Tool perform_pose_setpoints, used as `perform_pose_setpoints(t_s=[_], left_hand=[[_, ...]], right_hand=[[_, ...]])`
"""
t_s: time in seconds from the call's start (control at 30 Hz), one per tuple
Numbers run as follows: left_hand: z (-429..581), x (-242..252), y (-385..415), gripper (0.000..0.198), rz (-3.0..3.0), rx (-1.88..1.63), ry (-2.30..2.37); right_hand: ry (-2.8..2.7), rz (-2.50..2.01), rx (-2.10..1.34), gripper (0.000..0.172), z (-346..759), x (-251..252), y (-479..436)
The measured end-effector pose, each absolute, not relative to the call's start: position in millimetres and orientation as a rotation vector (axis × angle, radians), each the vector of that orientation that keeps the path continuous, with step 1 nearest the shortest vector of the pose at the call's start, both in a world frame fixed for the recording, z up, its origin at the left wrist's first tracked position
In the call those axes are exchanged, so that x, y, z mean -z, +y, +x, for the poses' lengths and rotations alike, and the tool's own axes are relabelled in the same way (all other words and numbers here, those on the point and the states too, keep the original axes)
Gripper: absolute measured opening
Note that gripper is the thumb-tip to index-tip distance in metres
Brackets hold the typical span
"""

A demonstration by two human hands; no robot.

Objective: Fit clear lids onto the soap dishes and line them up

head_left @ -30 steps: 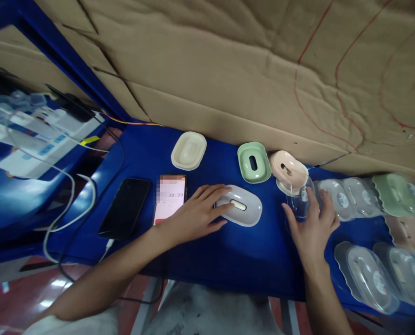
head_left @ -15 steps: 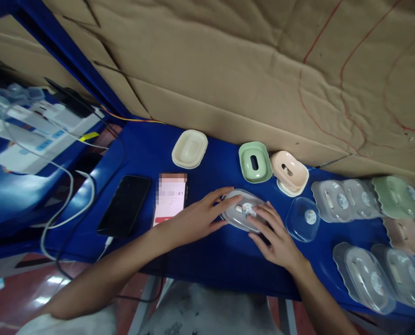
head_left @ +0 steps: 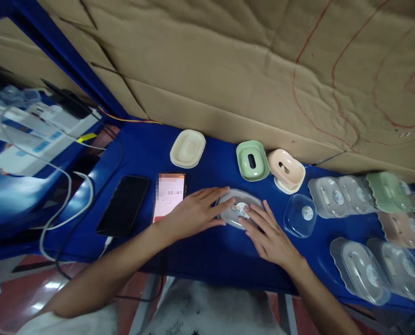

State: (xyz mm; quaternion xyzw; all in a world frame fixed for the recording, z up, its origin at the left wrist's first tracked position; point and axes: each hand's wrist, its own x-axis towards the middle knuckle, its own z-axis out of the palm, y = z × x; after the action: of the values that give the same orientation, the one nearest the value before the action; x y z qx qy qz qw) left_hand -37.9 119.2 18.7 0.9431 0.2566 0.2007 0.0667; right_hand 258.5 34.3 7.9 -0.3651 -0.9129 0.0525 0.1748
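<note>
A grey soap box [head_left: 228, 216] under a clear lid, with a round printed sticker on top, lies on the blue table in front of me. My left hand [head_left: 202, 209] grips its left end, index finger on the lid and thumb low at the near side. From the right, my right hand [head_left: 268, 232] lays its fingers across the sticker and right end, hiding part of the box. Just right of that hand is a loose clear lid [head_left: 296, 218] with a round sticker. Behind the box sit a green soap dish [head_left: 259, 170] and a peach one [head_left: 293, 172] on a cream piece [head_left: 288, 188].
A cream tray [head_left: 187, 148] lies at the back left. Left of my hands are a lit phone [head_left: 168, 197] and a dark phone [head_left: 123, 206] with a cable. Several lidded boxes [head_left: 365, 274] line the right side. A cardboard wall [head_left: 207, 70] rises behind the blue table [head_left: 214, 260].
The view has shifted slightly. My left fingers have drawn closer together at the box's left end, and my right hand remains over the lid. The box stays in nearly the same place.
</note>
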Motion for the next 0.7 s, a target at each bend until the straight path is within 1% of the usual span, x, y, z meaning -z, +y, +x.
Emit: perform_pose_setpoints(t_s=[0.17,0.4,0.6,0.7], left_hand=[[-40,-16,119,0.060,2.914,-0.654,0.759],[-43,-7,115,0.060,2.921,-0.646,0.780],[-38,-7,120,0.065,2.798,-0.632,0.802],[-38,-6,119,0.063,2.792,-0.636,0.813]], right_hand=[[-2.643,-1.049,-0.055,0.080,258,-4,32],[-2.625,-1.081,-0.038,0.078,259,0,33],[-2.553,-1.119,-0.097,0.084,259,1,38],[-2.585,-1.112,-0.064,0.084,259,0,37]])
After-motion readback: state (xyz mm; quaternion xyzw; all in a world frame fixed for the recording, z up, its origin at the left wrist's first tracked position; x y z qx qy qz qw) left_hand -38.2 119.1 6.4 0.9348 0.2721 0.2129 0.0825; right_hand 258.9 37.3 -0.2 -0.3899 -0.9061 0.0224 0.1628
